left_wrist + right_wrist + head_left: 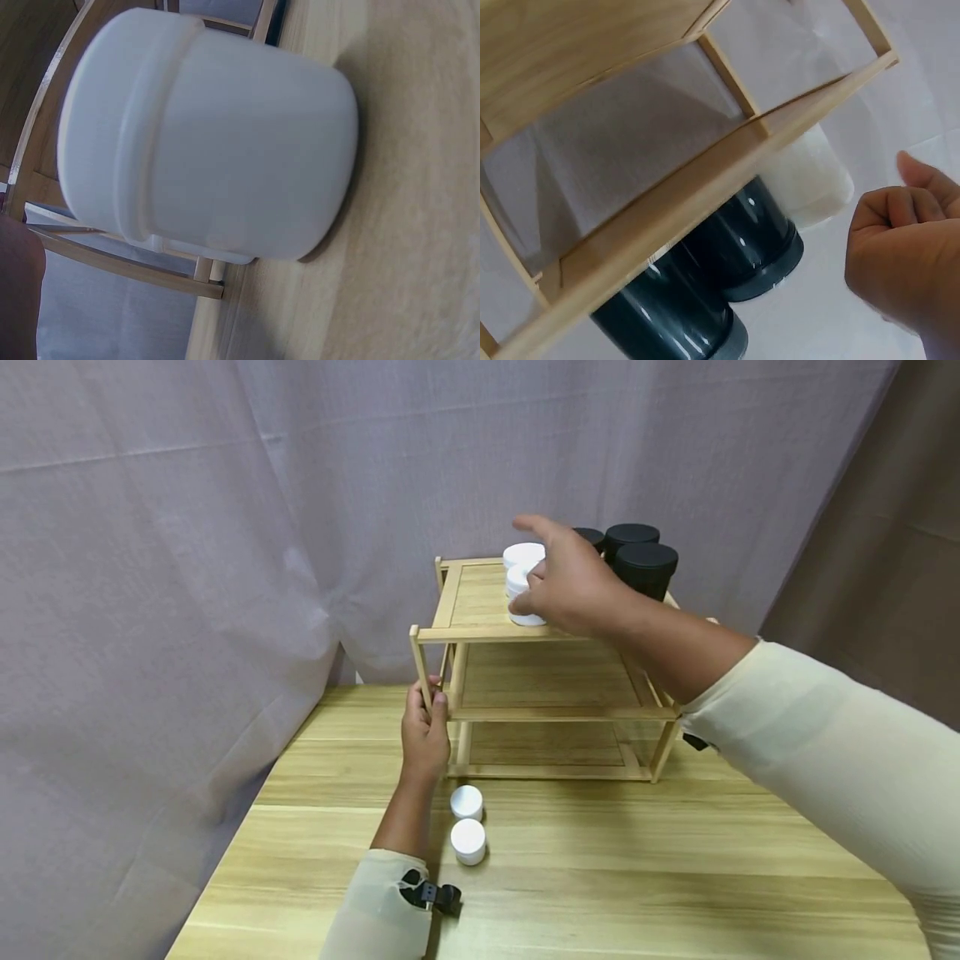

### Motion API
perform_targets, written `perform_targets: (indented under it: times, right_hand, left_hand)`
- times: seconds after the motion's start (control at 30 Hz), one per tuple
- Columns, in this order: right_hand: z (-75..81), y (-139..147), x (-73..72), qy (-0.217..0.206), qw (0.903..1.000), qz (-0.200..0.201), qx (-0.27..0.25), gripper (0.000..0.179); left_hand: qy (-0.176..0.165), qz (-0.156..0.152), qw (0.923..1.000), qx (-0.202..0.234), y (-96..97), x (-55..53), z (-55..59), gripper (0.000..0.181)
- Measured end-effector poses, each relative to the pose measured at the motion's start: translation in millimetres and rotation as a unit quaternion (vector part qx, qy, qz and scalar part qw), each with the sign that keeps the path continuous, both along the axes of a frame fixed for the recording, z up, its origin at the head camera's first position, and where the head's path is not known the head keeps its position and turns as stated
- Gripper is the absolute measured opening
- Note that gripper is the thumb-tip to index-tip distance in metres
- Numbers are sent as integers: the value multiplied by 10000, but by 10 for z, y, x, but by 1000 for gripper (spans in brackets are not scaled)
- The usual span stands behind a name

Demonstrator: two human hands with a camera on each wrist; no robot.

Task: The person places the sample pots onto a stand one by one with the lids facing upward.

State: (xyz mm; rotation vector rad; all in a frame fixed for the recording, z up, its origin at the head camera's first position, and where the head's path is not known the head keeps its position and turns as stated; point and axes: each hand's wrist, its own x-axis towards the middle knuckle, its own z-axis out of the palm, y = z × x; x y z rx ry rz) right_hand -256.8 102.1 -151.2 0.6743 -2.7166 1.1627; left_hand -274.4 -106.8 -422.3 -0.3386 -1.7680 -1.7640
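Observation:
My left hand grips the left front post of a three-tier wooden rack. On its top shelf, two white lidded jars, a rear one and a front one, stand beside black jars. My right hand is over the front white jar in the head view, index finger stretched out, thumb overlapping the jar. The right wrist view has this hand apart from the visible white jar, other fingers bent. Two more white jars, a near one and a far one, stand on the table.
The wooden table runs under the rack. A grey curtain hangs behind and to the left, with a brown one at the right. One white jar fills much of the left wrist view.

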Motion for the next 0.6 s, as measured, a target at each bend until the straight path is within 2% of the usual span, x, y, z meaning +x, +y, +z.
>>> perform_targets:
  times: [0.2, 0.47, 0.6]
  right_hand:
    - [-180, -34, 67, 51, 9989, 457, -10, 100]
    - [-344, -12, 106, 359, 9966, 686, -268, 96]
    - [-431, 3, 123, 315, 9956, 773, -428, 94]
  left_hand:
    - [31, -14, 10000, 5, 5, -3, -2, 32]
    - [-29, 22, 10000, 1, 2, 7, -1, 32]
    - [-65, 4, 10000, 6, 6, 2, 8, 31]
